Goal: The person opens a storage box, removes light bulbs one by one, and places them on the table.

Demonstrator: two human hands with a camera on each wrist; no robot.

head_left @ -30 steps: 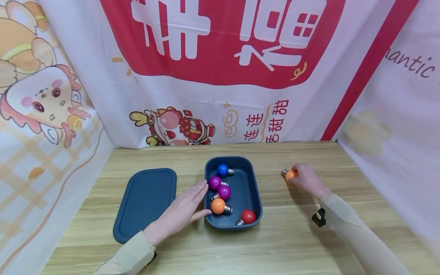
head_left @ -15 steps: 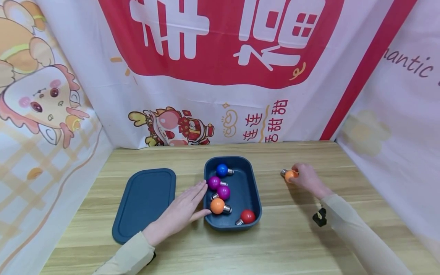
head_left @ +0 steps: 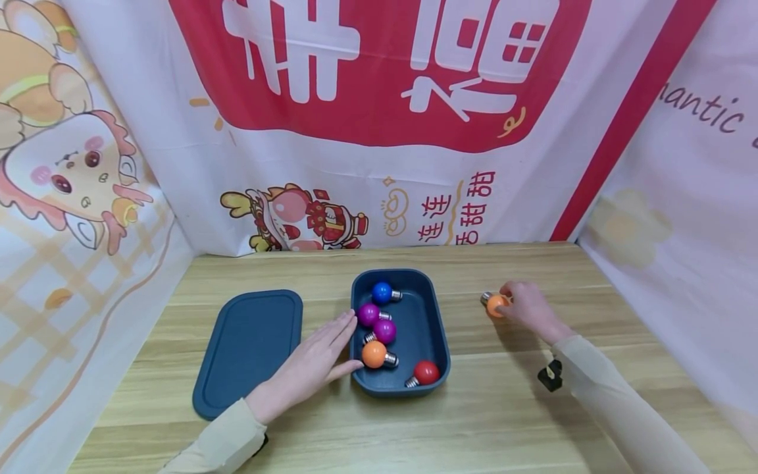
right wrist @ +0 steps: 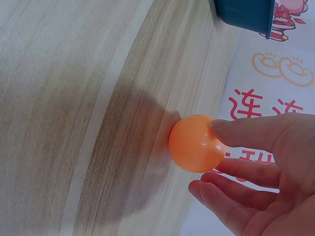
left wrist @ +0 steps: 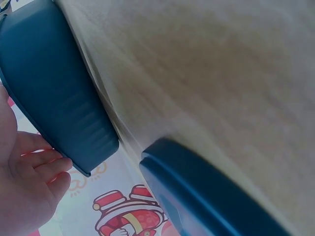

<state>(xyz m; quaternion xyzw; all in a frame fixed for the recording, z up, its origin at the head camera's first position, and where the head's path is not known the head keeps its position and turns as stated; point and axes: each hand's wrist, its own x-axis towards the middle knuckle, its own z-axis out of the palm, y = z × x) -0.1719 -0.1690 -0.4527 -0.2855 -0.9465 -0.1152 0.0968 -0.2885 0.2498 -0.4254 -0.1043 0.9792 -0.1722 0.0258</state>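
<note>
My right hand [head_left: 530, 308] pinches an orange bulb [head_left: 497, 305] low over the table, right of the box; its metal base points up and left. In the right wrist view, thumb and fingers of the hand [right wrist: 266, 172] touch the round orange bulb [right wrist: 196, 143]. My left hand [head_left: 315, 359] rests with straight fingers against the left wall of the dark blue box [head_left: 445, 342]. Inside lie a blue bulb [head_left: 381, 293], purple bulbs [head_left: 368, 315], an orange bulb [head_left: 374, 354] and a red bulb [head_left: 426, 372]. The left wrist view shows the hand's fingers [left wrist: 60, 169] at the box rim.
A flat dark blue lid [head_left: 251, 345] lies on the wooden table [head_left: 414, 438], left of the box and beside my left forearm. Printed cloths [head_left: 379, 138] hang behind the table and at both sides.
The orange bulb in my right hand has shifted slightly left, its base tipping a little. My left hand has stayed against the box.
</note>
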